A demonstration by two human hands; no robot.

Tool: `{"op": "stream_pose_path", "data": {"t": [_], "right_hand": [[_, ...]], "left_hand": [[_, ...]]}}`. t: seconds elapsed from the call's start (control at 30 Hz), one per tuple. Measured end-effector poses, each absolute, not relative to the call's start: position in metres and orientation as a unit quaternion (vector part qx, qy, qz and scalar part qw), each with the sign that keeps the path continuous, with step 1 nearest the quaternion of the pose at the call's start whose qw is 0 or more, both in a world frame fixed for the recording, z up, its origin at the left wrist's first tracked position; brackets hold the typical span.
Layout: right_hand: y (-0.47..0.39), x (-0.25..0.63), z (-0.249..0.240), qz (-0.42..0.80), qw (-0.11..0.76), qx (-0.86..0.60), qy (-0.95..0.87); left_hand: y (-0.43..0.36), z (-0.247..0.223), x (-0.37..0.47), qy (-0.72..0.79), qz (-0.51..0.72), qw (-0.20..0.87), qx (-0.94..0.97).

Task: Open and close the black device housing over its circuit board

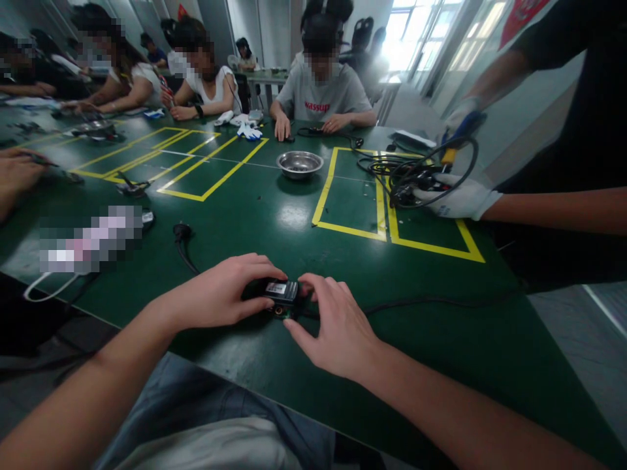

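A black power adapter (281,292) with a white label on top lies on the green table in front of me. Along its near side, part of a green circuit board (279,311) shows. My left hand (235,287) grips the left end, thumb in front and fingers behind. Curled round the right end is my right hand (336,320), its thumb at the board's near edge and its fingertips on the far side. A black cable (421,301) runs off to the right, and a cord with a plug (182,232) lies to the left.
A steel bowl (300,163) stands ahead. Yellow tape (350,230) marks rectangles on the table (235,225). At the right, a co-worker's gloved hands (460,196) handle coiled cables (392,166). A blurred-out pink object (93,241) lies left. Several people sit around the tables.
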State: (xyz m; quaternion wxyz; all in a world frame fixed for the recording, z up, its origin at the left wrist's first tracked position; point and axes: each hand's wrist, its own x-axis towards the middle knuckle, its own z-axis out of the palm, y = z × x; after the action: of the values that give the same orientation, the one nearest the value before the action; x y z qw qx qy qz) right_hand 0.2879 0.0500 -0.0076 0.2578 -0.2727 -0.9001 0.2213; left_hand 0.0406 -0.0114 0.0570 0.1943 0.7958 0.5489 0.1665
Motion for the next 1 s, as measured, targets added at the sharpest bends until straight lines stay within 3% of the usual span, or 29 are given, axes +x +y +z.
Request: {"op": "stream_pose_path", "data": {"t": [0.17, 0.6, 1.0], "right_hand": [[0.05, 0.289, -0.009, 0.221, 0.265, -0.268, -0.9], [0.051, 0.293, -0.01, 0.191, 0.251, -0.208, -0.926], [0.05, 0.293, -0.012, 0.125, 0.283, -0.197, -0.93]], "left_hand": [[0.006, 0.042, 0.044, 0.598, 0.183, 0.122, 0.771], [-0.039, 0.038, 0.031, 0.572, 0.238, 0.164, 0.767], [-0.051, 0.003, 0.031, 0.529, 0.258, 0.006, 0.808]]}}
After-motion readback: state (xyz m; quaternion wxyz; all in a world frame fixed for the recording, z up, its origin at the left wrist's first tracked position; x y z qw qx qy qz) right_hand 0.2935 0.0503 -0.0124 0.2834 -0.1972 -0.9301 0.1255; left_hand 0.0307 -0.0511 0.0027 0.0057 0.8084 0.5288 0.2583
